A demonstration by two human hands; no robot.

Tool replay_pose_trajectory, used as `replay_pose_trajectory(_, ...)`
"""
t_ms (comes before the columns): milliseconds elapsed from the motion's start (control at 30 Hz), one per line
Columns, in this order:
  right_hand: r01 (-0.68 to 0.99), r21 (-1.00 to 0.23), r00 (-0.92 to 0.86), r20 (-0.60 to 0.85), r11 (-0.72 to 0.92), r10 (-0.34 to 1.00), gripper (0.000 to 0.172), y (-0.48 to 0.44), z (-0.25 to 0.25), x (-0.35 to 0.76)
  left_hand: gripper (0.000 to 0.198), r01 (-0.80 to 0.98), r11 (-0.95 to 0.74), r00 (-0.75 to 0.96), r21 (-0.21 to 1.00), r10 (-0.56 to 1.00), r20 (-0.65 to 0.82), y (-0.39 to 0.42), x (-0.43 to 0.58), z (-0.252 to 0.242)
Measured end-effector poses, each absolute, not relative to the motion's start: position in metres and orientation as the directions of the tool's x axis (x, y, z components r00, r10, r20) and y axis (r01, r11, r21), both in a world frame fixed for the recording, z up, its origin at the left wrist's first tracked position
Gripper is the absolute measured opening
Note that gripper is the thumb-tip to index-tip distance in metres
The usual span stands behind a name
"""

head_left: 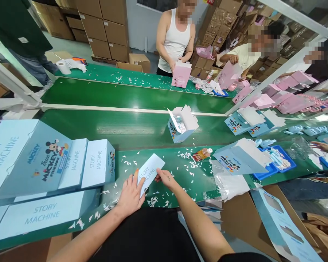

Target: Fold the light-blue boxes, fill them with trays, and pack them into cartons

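A light blue carton (152, 171) printed "STORY MACHINE" stands before me at the near edge of the green bench, its narrow top face towards me. My left hand (131, 190) grips its left side, with fingers laid over the top. At the right edge of the same carton, my right hand (165, 178) pinches the top near the corner. The carton's lower sides are mostly hidden by my hands. To the left are closed blue cartons (97, 163), stacked and bearing the same words and a cartoon mouse.
An open blue carton (182, 125) with packed contents stands on the green belt (136, 127). A drink bottle (202, 154), white paper scraps and a blue tray (285, 160) lie to the right. Across the belt, a person in a white tank top (176, 36) handles a pink carton (181, 74).
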State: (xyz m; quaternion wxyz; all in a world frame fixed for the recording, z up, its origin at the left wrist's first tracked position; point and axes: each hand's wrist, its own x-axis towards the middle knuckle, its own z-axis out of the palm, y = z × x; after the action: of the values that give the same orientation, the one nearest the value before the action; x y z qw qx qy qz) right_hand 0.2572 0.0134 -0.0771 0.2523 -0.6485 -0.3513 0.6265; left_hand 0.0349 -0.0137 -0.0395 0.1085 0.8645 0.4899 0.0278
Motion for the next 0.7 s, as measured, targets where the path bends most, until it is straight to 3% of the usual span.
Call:
replay_pose_trajectory(367,0.211,-0.802,-0.130,-0.589,-0.558,0.797,0.072,0.008,-0.076,0.263,0.067,0.852,-0.485,0.507,0.196,0.858,-0.082,-0.014,0.036,-0.040)
replay_pose_trajectory(700,0.458,-0.710,0.064,-0.574,-0.536,0.816,0.055,0.031,-0.073,0.247,0.070,0.868,-0.455,0.476,0.200,0.877,-0.072,-0.017,0.039,-0.039)
